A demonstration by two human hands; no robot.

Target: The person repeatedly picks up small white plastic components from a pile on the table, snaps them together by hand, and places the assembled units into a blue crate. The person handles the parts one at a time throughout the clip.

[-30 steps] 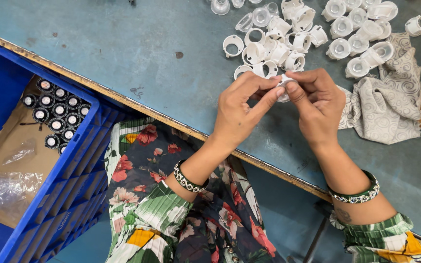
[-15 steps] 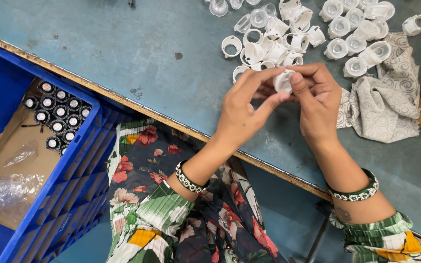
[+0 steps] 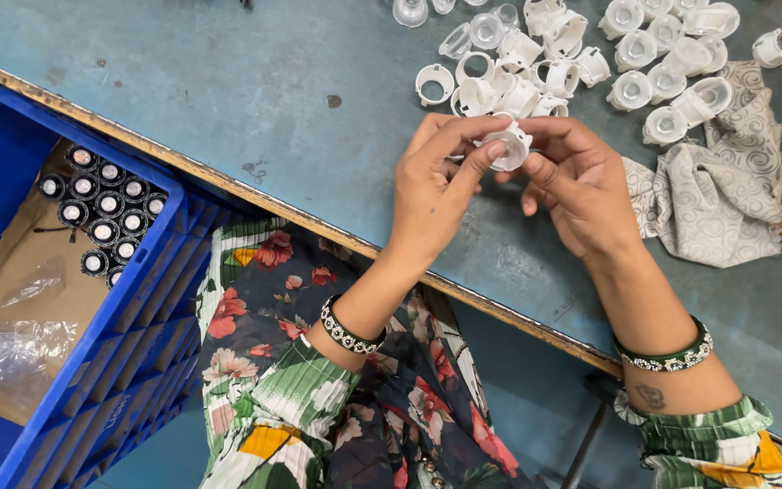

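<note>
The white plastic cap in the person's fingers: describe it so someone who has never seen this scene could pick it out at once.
Start at the blue-grey worktable and find the heap of white caps at its far edge. Just nearer the person, the left hand and right hand meet around one round white plastic cap. It alone is lifted off the table and pinched between fingertips; the others lie loose.

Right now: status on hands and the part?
Left hand and right hand both pinch one white plastic cap above the table. Cap pile and cloth close behind; nothing between.
</note>
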